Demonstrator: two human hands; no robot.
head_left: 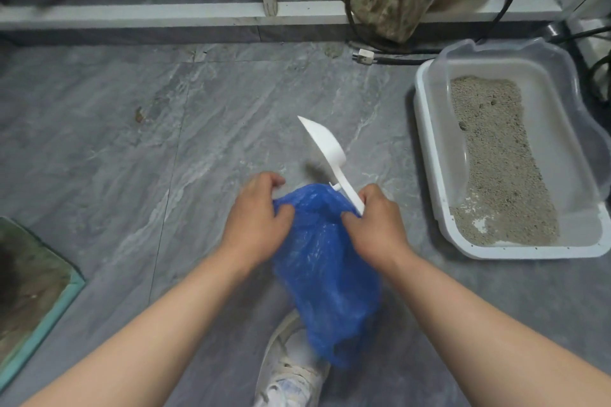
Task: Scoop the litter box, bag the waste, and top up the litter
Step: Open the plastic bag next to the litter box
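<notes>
- Blue plastic bag (325,274) hangs between the person's 2 hands, above grey stone-patterned floor tiles (132,142); its lower end dangles over a white laced shoe (291,370).
- Left hand (256,225) pinches the bag's upper left edge, fingers curled round the crumpled plastic.
- Right hand (377,228) grips the bag's upper right edge and, in the same grasp, the handle of a white scoop (325,149).
- Scoop bowl points up and away from the person, tilted to the left, above the bag's mouth; cannot tell whether it carries anything.
- Grey litter box (429,155) sits on the floor to the right of the hands, well apart from the bag.
- Litter (496,158) forms an uneven band along the box's middle, with bare plastic at both sides and a few dark clumps near the far end.
- White frame rail (165,15) runs across the far edge of the floor; a black cable with white plug (363,56) lies just beyond the box.
- Teal-edged mat (36,291) lies at the left border.
</notes>
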